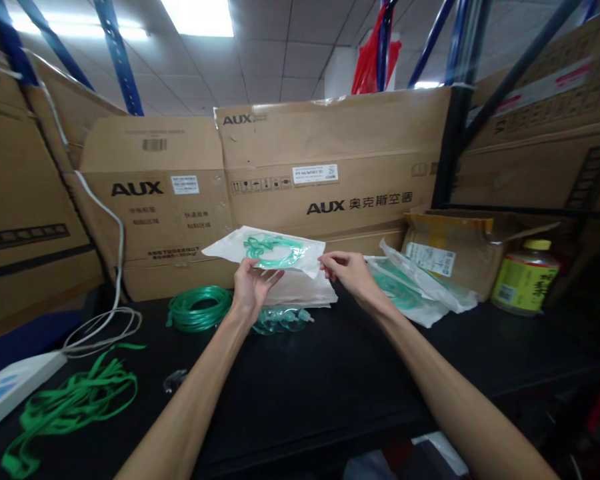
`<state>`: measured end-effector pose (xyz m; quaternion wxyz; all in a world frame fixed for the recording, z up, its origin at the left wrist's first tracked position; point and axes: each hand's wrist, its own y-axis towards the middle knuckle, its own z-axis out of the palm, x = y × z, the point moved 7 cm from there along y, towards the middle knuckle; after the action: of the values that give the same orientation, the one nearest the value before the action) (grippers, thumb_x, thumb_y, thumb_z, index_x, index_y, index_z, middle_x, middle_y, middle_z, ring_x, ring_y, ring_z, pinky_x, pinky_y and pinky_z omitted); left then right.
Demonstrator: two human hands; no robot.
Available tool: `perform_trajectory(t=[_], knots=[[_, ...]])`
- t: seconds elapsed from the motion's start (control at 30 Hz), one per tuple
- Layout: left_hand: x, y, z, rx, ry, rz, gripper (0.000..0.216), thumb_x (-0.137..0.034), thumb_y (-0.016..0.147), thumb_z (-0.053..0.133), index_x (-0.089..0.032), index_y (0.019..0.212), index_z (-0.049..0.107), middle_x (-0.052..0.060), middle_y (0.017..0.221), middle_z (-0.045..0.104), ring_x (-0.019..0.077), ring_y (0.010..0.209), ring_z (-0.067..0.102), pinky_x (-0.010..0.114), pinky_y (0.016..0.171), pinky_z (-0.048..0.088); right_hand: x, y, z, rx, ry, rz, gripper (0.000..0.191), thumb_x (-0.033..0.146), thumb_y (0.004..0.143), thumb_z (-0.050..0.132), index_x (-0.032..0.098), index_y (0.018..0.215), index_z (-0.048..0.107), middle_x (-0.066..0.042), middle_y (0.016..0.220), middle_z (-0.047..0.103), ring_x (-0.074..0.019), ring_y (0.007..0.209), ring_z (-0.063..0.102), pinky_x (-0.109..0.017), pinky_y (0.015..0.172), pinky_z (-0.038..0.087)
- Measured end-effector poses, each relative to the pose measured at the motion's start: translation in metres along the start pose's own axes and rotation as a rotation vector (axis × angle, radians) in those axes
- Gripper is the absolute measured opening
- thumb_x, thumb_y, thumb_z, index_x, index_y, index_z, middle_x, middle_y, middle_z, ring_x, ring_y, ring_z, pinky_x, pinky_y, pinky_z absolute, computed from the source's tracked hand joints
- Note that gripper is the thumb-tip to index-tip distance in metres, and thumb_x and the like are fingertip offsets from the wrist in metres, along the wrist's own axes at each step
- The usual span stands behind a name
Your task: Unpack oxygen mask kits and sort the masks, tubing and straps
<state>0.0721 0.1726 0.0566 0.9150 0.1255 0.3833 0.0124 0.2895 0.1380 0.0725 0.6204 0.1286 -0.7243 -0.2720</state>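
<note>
I hold a sealed white pouch (265, 250) with green tubing inside it, lifted above the black table (305, 387). My left hand (250, 285) grips it from below at its middle, thumb on top. My right hand (347, 270) pinches the pouch's right corner. Under the pouch lies a stack of similar white pouches (300, 292) and a clear plastic mask (280, 320). A coil of green tubing (199, 308) rests just left of my left hand.
More pouches (410, 290) lie right of my hands, before an opened cardboard box (460, 250). A yellow-lidded jar (525, 277) stands far right. Green straps (70, 403), a white cable (105, 320) and a white flat box (10, 390) sit at left. Large AUX cartons (325, 167) wall the back.
</note>
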Motion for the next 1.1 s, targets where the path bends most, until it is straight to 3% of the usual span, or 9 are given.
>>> perform_trajectory(t=[0.27,0.43,0.5,0.63,0.8,0.97,1.1], knots=[[0.006,-0.003,0.001,0.028,0.005,-0.011,0.018,-0.021,0.074,0.056,-0.015,0.09,0.061,0.006,0.086,0.072,0.0206,0.077,0.067,0.032,0.07,0.058,-0.02,0.0,-0.007,-0.057,0.187,0.145,0.013,0.02,0.088,0.071,0.011,0.08,0.066,0.001,0.069,0.067,-0.0084,0.054,0.06,-0.02,0.049,0.048],[0.007,-0.003,0.001,0.039,0.009,-0.02,0.017,-0.02,0.076,0.056,-0.015,0.091,0.061,0.007,0.089,0.072,0.0208,0.078,0.067,0.032,0.068,0.058,-0.02,-0.004,-0.003,-0.063,0.276,0.168,0.015,0.022,0.079,0.08,0.011,0.083,0.07,-0.003,0.066,0.07,-0.0116,0.055,0.062,-0.024,0.054,0.052],[0.009,-0.002,0.002,0.045,0.013,-0.03,0.018,-0.019,0.077,0.056,-0.014,0.093,0.062,0.007,0.09,0.073,0.0203,0.077,0.067,0.031,0.066,0.058,-0.019,-0.006,-0.002,-0.066,0.297,0.182,0.019,0.024,0.074,0.083,0.011,0.084,0.072,-0.002,0.061,0.068,-0.0117,0.052,0.06,-0.023,0.05,0.05],[0.012,-0.002,0.004,0.065,0.033,-0.041,0.021,-0.016,0.08,0.057,-0.013,0.099,0.064,0.007,0.091,0.073,0.0186,0.075,0.066,0.027,0.06,0.055,-0.024,-0.007,0.002,-0.006,0.311,0.259,0.022,0.028,0.077,0.082,0.01,0.087,0.072,0.003,0.05,0.059,-0.0063,0.038,0.044,-0.019,0.034,0.033],[0.019,-0.004,0.008,0.107,0.083,-0.071,0.025,-0.013,0.08,0.062,-0.012,0.105,0.067,0.009,0.097,0.075,0.0206,0.081,0.067,0.028,0.065,0.055,-0.028,-0.007,0.005,0.103,0.399,0.376,0.014,0.023,0.093,0.066,0.011,0.086,0.065,0.007,0.061,0.058,-0.0009,0.036,0.036,-0.012,0.032,0.025],[0.022,-0.006,0.006,0.121,0.163,-0.105,0.024,-0.011,0.077,0.071,-0.011,0.101,0.071,0.01,0.099,0.076,0.0199,0.081,0.069,0.024,0.06,0.054,-0.017,-0.01,0.008,0.17,0.545,0.424,0.006,0.012,0.089,0.064,0.015,0.085,0.064,0.001,0.074,0.068,-0.001,0.036,0.027,-0.011,0.028,0.019],[0.022,-0.004,0.0,0.077,0.226,-0.128,0.022,-0.005,0.071,0.078,-0.009,0.092,0.072,0.01,0.096,0.075,0.0158,0.078,0.069,0.019,0.063,0.055,-0.02,-0.008,0.008,0.127,0.611,0.44,0.01,0.013,0.096,0.056,0.015,0.087,0.061,-0.001,0.08,0.071,0.0002,0.035,0.024,-0.01,0.027,0.02]])
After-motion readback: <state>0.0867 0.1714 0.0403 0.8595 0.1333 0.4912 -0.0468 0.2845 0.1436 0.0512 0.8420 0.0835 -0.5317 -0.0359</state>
